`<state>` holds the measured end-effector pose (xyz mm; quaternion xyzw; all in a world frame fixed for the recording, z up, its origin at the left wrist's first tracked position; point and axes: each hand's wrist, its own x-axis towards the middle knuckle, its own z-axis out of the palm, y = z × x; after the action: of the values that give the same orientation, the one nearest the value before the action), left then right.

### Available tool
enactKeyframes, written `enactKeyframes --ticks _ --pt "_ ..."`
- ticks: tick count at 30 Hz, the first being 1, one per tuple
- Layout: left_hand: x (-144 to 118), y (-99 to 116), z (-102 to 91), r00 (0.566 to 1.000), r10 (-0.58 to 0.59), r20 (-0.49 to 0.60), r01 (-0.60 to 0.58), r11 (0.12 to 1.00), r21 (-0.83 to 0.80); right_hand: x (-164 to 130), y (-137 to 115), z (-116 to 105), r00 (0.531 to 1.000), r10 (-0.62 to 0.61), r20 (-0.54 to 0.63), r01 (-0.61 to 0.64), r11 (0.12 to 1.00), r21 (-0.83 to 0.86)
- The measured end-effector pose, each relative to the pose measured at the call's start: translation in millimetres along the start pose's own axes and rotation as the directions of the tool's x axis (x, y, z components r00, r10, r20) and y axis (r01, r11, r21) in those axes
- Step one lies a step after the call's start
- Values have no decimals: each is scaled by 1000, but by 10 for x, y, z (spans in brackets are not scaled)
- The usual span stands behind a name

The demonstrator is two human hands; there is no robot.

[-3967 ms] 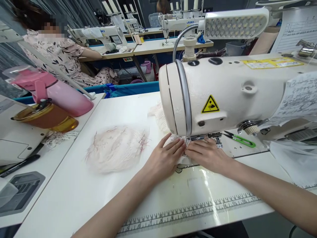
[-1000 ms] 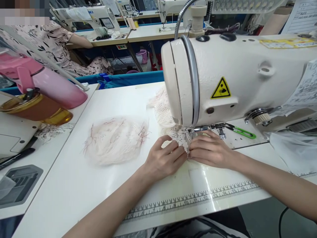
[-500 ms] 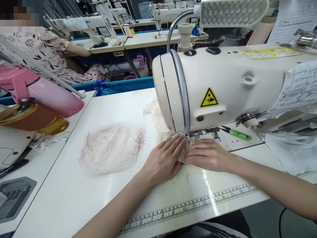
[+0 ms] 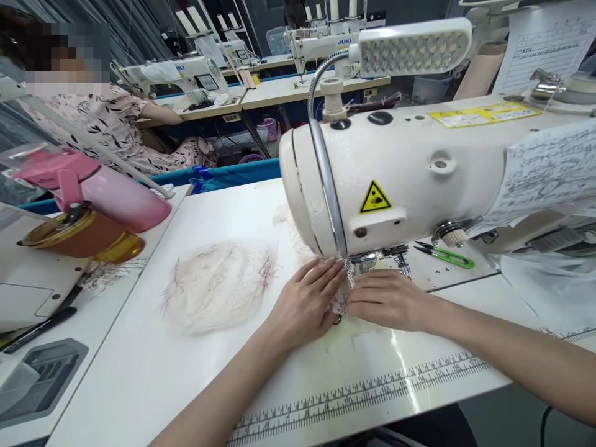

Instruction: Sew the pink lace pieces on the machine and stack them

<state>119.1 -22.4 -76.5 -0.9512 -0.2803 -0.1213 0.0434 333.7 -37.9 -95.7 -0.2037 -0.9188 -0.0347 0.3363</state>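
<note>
At the sewing machine point(image 4: 395, 167), a narrow strip of pale lace fabric point(image 4: 339, 301) runs under the needle area, most of it hidden by my hands. My left hand point(image 4: 305, 304) lies flat over the lace, fingers stretched out and side by side toward the presser foot. By its thumb tip shows a small dark ring-shaped thing point(image 4: 338, 320). Just right of the strip, my right hand point(image 4: 388, 299) has its fingers pressed together on the lace edge. More pale lace point(image 4: 298, 239) lies behind the machine head.
A sheer pale fabric piece with reddish threads point(image 4: 218, 285) lies left of my hands. Green thread snips point(image 4: 447, 256) rest on the machine bed. At left are a pink bottle point(image 4: 121, 192) and an amber cup point(image 4: 93, 236). Another person point(image 4: 107, 124) sits beyond.
The view has shifted, so the machine and table sit slightly lower in it. My hands stay on the lace by the needle area, with a little more of the strip showing between them.
</note>
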Motion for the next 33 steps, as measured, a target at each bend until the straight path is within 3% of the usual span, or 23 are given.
enactKeyframes --ticks 16,27,33 --pt "38 90 31 998 -56 -29 58 997 57 -29 26 -69 996 88 -3 -88 990 -112" --pt "59 174 40 994 -110 -11 111 990 84 22 34 -211 995 99 -34 -104 901 -422" --pt "71 195 22 991 -128 33 124 986 110 -6 95 -200 992 127 -23 -126 916 -380"
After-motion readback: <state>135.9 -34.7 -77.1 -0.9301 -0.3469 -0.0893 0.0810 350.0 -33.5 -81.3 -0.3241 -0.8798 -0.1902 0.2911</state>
